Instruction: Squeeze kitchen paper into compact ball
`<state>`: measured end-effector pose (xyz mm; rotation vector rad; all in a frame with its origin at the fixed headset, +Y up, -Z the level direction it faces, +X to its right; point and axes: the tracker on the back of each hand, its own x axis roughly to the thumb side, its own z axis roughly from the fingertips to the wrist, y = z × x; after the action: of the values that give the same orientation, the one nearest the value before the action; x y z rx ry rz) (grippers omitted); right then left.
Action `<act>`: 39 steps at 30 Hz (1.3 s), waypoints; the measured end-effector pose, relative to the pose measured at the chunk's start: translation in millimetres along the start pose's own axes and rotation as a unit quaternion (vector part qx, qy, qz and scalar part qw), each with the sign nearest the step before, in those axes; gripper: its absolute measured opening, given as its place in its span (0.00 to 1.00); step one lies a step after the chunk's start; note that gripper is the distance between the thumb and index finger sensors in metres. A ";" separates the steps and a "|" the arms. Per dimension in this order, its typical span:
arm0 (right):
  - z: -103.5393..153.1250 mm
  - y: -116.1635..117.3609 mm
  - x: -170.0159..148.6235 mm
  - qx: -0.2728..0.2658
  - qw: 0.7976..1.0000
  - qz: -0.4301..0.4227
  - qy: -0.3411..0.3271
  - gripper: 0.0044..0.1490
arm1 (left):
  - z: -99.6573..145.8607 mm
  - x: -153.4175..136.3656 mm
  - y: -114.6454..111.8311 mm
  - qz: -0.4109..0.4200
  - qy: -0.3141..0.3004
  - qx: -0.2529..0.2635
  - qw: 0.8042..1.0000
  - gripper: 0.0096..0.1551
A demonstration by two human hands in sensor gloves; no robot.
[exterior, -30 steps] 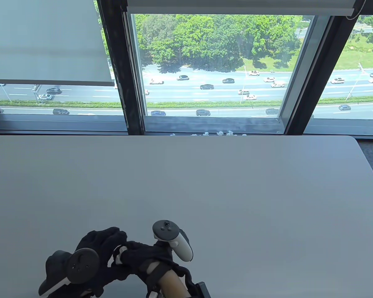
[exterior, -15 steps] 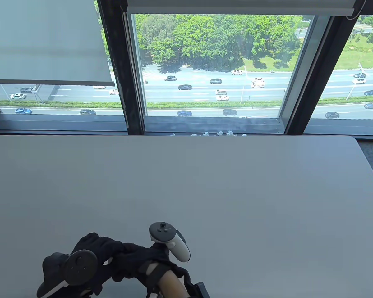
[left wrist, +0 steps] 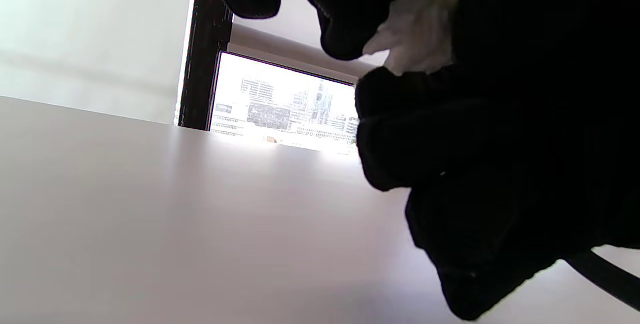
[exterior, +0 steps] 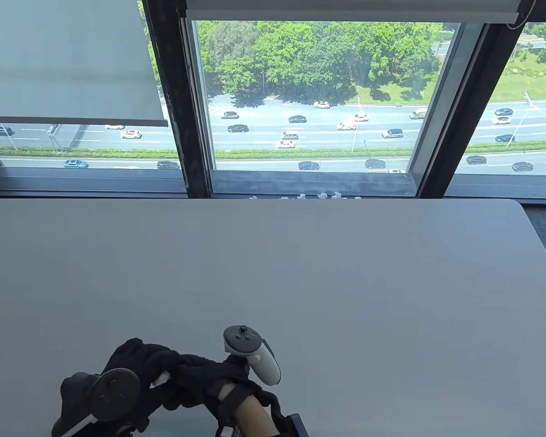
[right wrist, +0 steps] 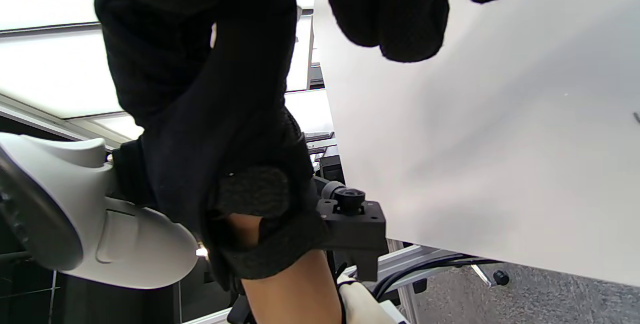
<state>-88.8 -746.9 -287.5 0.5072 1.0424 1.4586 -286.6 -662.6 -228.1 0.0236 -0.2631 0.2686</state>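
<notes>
- The left hand [exterior: 139, 364] and the right hand [exterior: 204, 375] are seen pressed together at the near edge of the tabletop [exterior: 300, 273], left of its middle; both are clothed in black gloves
- The kitchen paper [exterior: 163, 378] is enclosed between the two hands; only a small white scrap is shown between the gloves in the table view; in the left wrist view a crumpled white wad [left wrist: 420, 24] is seen wedged among dark fingers [left wrist: 345, 19]
- The grip of each hand is curled tight around the paper; the fingers of both are folded over it and over one another
- A dark round tracker [exterior: 113, 393] is strapped to the back of the left hand; a white and grey tracker [exterior: 255, 353] is borne on the right
- In the right wrist view the left hand [right wrist: 200, 114] is seen from below with its bare wrist; gloved fingertips [right wrist: 395, 14] are hung in from the top edge
- Beyond the hands, the pale tabletop is stretched to its far edge
- Small white crumpled bits [exterior: 318, 196] are lined just past that far edge
- Farther off, a window [exterior: 309, 100] is shown, with a road, cars and trees outside; a blind [exterior: 68, 59] is lowered at the left
</notes>
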 end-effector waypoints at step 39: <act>-4.4 5.3 1.7 0.031 0.999 0.018 -0.017 0.32 | 2.3 15.7 -7.7 -0.062 -0.028 -0.008 0.998 0.43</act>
<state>-95.6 -746.0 -285.7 0.5966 1.0598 1.4487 -270.6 -666.2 -221.7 0.0317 -0.3187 0.1421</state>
